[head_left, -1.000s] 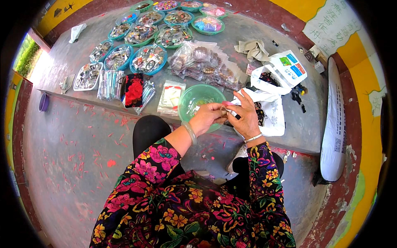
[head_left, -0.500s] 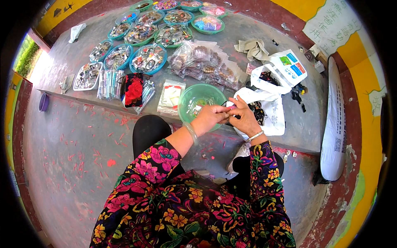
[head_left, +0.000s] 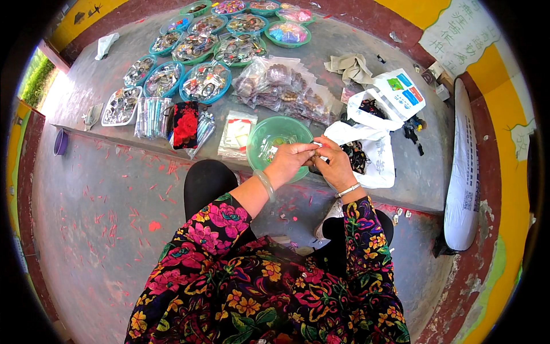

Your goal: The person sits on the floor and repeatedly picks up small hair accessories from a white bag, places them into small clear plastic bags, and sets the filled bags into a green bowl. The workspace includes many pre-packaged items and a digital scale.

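Green round bowl (head_left: 281, 126), hands (head_left: 286, 163) pinching small item (head_left: 320, 145), crinkled white bag (head_left: 379, 163)

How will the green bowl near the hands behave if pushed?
The green bowl is probably light for its size: it looks thin, see-through and sparsely filled. It would likely keep its shape, its rim looking round. It might tip if pulled closer, since it sits by the front edge of the ledge.

A small, dark, mostly hidden object (head_left: 314, 143) is sitting within the grip; a round, translucent green plastic bowl (head_left: 257, 137) is resting below-left.
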The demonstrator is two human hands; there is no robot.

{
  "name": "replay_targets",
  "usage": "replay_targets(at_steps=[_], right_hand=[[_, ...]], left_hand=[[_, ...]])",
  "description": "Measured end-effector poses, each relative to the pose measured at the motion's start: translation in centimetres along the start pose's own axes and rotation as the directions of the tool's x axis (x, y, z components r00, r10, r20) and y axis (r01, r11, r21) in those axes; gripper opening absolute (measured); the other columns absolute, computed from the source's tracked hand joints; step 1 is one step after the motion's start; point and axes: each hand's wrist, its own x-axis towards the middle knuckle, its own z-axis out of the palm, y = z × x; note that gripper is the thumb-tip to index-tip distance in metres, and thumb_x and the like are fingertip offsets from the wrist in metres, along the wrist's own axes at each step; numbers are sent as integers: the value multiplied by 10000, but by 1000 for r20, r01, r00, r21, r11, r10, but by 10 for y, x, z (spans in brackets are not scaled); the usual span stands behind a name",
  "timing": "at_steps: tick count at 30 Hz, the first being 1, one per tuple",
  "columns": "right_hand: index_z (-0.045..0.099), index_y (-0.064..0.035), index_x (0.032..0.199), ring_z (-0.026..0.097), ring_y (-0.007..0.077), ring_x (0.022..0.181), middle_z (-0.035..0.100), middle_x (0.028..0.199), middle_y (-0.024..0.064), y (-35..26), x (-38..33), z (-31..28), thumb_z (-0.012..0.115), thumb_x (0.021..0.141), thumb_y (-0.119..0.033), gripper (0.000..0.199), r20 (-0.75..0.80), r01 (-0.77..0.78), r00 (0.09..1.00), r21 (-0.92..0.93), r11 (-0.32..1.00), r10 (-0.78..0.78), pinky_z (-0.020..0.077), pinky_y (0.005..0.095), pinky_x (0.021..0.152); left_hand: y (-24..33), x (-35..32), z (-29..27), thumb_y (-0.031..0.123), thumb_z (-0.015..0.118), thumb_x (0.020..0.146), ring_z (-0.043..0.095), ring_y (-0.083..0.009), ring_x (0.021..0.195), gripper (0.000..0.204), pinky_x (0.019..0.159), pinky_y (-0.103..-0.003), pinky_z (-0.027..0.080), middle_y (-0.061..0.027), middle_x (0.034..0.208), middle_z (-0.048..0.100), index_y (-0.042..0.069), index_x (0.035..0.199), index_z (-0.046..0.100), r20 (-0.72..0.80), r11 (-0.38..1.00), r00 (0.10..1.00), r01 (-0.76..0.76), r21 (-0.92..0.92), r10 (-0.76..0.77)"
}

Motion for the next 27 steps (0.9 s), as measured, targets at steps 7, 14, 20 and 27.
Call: replay_targets(at_steps=[7, 14, 20, 27], right_hand=[[623, -55, 883, 584, 256, 914, 561, 1087, 121, -17, 4, -8, 625, 688, -51, 195, -189, 71, 980, 41, 997, -62, 473, 309, 758], [566, -51, 1039, 566, 116, 804, 574, 1064, 42, -4, 3, -12, 640, 702, -31, 346, -135, -205, 938, 526, 825, 319, 463, 228, 693], [590, -73, 986, 508, 202, 1030, 514, 1142, 91, -13, 7, -16, 650, 669, -40, 325, -223, -22, 971, 287, 958, 89, 435, 301, 823], [636, -82, 823, 399, 311, 1184, 477, 1208, 125, -21, 5, -15, 666, 640, -55, 187, -218, 55, 973, -80, 995, -72, 344, 381, 956]], left_hand=[[-2, 0, 0, 53, 483, 878, 594, -137, 853, 238, 777, -248, 492, -85, 979, 610, -8, 1089, 575, -48, 996, 995, -88, 11, 89], [11, -1, 2, 46, 472, 880, 593, -150, 847, 208, 772, -262, 501, -82, 939, 606, -42, 1040, 571, -65, 986, 996, 42, -159, -53], [11, 0, -1, 38, 475, 873, 594, -151, 800, 202, 705, -241, 504, -87, 913, 599, -52, 1036, 556, -61, 954, 994, 65, -291, -87], [8, 0, -3, 49, 477, 877, 591, -145, 753, 215, 666, -223, 492, -86, 894, 595, -55, 1053, 543, -2, 964, 998, 57, -260, -60]])
